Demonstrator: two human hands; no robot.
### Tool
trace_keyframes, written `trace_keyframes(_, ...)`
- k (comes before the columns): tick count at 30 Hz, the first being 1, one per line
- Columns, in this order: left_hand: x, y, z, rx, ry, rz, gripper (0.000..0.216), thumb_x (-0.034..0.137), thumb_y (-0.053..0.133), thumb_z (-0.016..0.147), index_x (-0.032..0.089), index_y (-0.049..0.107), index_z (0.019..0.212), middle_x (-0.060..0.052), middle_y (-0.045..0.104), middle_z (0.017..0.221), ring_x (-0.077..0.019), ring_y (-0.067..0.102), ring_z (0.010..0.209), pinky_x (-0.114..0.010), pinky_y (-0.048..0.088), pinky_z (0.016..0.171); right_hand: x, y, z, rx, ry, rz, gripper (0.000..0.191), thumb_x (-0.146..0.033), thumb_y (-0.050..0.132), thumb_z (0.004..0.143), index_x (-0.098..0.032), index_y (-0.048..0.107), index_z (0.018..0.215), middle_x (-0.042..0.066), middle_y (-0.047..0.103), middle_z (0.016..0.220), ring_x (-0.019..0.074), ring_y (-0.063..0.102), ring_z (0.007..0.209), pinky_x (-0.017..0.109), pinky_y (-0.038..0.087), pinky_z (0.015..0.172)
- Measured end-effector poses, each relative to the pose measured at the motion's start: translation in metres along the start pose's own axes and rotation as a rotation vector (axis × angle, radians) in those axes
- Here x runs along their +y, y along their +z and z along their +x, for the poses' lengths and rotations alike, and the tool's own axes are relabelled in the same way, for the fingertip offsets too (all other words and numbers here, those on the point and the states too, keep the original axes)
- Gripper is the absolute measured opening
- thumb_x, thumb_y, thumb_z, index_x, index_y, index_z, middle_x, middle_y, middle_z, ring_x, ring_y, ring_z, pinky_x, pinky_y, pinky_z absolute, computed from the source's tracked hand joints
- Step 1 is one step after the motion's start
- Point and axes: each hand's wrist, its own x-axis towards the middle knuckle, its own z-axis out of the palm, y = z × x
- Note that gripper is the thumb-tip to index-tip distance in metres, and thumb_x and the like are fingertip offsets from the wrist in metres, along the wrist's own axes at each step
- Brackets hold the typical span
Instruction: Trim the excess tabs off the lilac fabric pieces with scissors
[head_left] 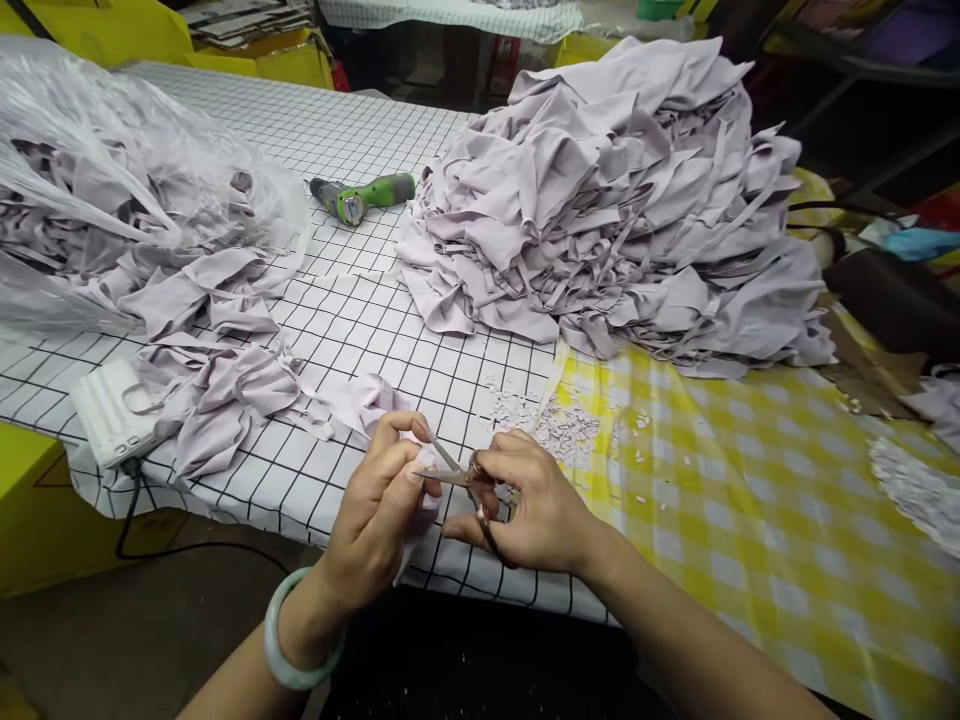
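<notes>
My left hand point(379, 505) pinches a small piece of pale lilac fabric point(367, 400) at the table's front edge. A jade-green bangle sits on that wrist. My right hand point(525, 510) grips small scissors point(457, 472), fingers through the handles, blades open and pointing left at the pinched fabric. Tiny fabric snippets point(562, 430) lie scattered just beyond my right hand.
A big heap of lilac fabric pieces point(615, 190) fills the back right. More pieces point(202, 330) spill from a clear plastic bag point(97, 150) on the left. A green cordless tool point(364, 197) and a white boxy device point(112, 410) lie on the gridded cloth point(420, 340); a yellow checked cloth point(750, 480) covers the right.
</notes>
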Motion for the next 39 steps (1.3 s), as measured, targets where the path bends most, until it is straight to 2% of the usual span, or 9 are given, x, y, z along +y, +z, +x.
trace_keyframes(4,-0.003,0.000,-0.001,-0.029,0.020,-0.002,0.035,0.031,0.038,0.103,0.022,0.057,0.075,-0.009,0.052,0.092,-0.0287,0.046,0.109,-0.044,0.047,0.091,0.001,-0.001,-0.002,-0.014,-0.007,0.017,0.052,-0.058,0.076,0.076,-0.022,0.045,0.055,-0.002,0.052,0.052,0.0138,0.046,0.055,0.032,0.038,0.065)
trace_keyframes(11,-0.007,0.003,-0.004,-0.052,-0.011,-0.035,0.033,0.027,0.038,0.103,0.021,0.058,0.079,-0.009,0.049,0.109,-0.0255,0.047,0.107,-0.041,0.047,0.089,0.001,0.000,-0.004,-0.009,-0.010,0.023,0.051,-0.053,0.078,0.076,-0.021,0.044,0.055,-0.003,0.050,0.050,0.0130,0.046,0.054,0.032,0.036,0.065)
trace_keyframes(17,-0.007,0.005,-0.007,-0.061,0.009,-0.034,0.034,0.030,0.038,0.105,0.021,0.061,0.082,-0.009,0.049,0.108,-0.0250,0.047,0.105,-0.040,0.047,0.085,-0.001,-0.002,-0.004,0.000,0.008,0.030,0.053,-0.056,0.076,0.076,-0.022,0.044,0.052,-0.003,0.048,0.049,0.0125,0.044,0.052,0.031,0.037,0.064)
trace_keyframes(28,-0.007,0.008,-0.006,-0.086,-0.025,-0.038,0.032,0.031,0.039,0.104,0.021,0.061,0.083,-0.010,0.047,0.114,-0.0264,0.050,0.111,-0.042,0.048,0.092,0.007,0.002,-0.010,0.054,-0.005,0.005,0.054,-0.053,0.074,0.081,-0.020,0.043,0.052,-0.004,0.046,0.049,0.0113,0.041,0.052,0.029,0.034,0.061)
trace_keyframes(33,-0.008,0.020,0.006,-0.167,-0.027,-0.042,0.032,0.030,0.039,0.104,0.021,0.061,0.082,-0.010,0.049,0.110,-0.0269,0.050,0.112,-0.042,0.048,0.093,0.017,-0.001,-0.024,0.099,0.057,-0.013,0.055,-0.055,0.074,0.081,-0.020,0.043,0.052,-0.004,0.045,0.049,0.0107,0.040,0.050,0.029,0.034,0.060)
trace_keyframes(39,-0.015,0.046,0.025,-0.316,0.054,-0.056,0.031,0.029,0.039,0.105,0.019,0.058,0.083,-0.008,0.049,0.105,-0.0233,0.049,0.106,-0.037,0.045,0.092,0.036,-0.006,-0.051,0.200,0.167,-0.036,0.057,-0.058,0.070,0.085,-0.020,0.042,0.052,-0.004,0.045,0.048,0.0106,0.040,0.050,0.028,0.035,0.060)
